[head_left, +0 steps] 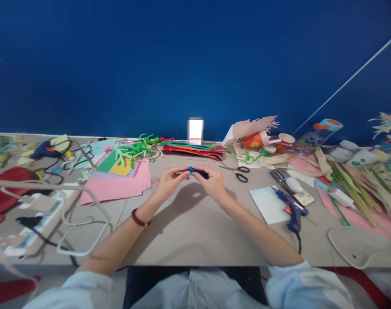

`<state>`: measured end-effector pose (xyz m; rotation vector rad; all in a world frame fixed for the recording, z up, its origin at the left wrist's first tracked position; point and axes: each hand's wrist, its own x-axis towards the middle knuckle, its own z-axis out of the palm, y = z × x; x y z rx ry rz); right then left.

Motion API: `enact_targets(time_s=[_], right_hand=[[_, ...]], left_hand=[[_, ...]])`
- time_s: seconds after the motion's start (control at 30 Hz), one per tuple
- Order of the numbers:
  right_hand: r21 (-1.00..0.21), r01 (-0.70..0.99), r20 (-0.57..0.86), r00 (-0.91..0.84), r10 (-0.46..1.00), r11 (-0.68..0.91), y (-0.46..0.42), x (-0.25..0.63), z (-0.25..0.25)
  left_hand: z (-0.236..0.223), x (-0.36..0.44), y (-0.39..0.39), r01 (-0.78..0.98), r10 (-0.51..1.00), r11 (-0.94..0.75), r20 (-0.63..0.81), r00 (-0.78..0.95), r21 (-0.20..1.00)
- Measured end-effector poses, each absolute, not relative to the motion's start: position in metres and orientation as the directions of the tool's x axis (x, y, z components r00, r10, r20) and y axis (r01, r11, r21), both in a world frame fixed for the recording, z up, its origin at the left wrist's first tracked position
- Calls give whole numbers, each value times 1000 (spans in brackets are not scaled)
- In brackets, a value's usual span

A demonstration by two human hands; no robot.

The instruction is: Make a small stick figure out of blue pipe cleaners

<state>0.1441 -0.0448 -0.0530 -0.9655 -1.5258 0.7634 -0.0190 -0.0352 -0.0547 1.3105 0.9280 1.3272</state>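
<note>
Both my hands meet above the middle of the grey table (pixel 189 223). My left hand (pixel 169 180) pinches one end of a small blue fuzzy pipe cleaner piece (pixel 195 171). My right hand (pixel 211 182) closes its fingers on the other end. A red bead bracelet (pixel 139 219) sits on my left wrist. Behind my hands lies a bundle of coloured pipe cleaners (pixel 192 149), with green twisted ones (pixel 136 151) to its left.
Pink and coloured paper sheets (pixel 118 180) lie left of my hands. Black scissors (pixel 239 171) and a blue glue gun (pixel 292 210) on white paper lie to the right. A power strip with cables (pixel 44 219) is at the left. Paper cups (pixel 263 139) and craft scraps crowd the right.
</note>
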Motion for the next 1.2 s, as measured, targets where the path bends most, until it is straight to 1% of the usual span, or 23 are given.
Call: enact_targets(time_s=[0.1,0.2,0.27,0.33,0.4,0.5,0.6,0.77,0.9,1.03,1.2], right_hand=[[-934,3,357,-51,933,357,-42,144,-50],[-951,-120,294,-60,954,286,-39,144,-48],[-955,-154,265,-68,962,252,-38,144,-48],[-959,-170,245,-92,965,227,-38,143,-49],[-962,-175,231,-110,967,210,-38,142,-52],[-964,-173,222,-119,968,200,-39,141,-54],[-965,-146,237,-120,964,219,-40,141,-53],[-952,-59,307,-135,942,301,-42,144,-50],[-920,68,375,-140,916,387,-44,148,-43],[-863,205,439,-151,886,462,-45,151,-37],[-793,290,504,-182,844,536,-46,152,-36]], left_hand=[[-52,-21,-37,-69,958,-254,260,116,965],[-50,-23,-39,53,940,-337,333,70,940],[-48,-23,-42,150,902,-431,429,44,890],[-45,-22,-44,231,844,-530,533,54,816],[-43,-22,-47,281,786,-607,613,78,743],[-41,-21,-48,317,711,-686,695,103,655],[-42,-21,-49,346,670,-720,733,119,602],[-44,-21,-49,401,623,-749,767,155,527],[-43,-21,-50,443,590,-764,785,188,468],[-43,-21,-48,482,651,-719,729,213,501],[-43,-24,-46,449,711,-689,650,267,569]])
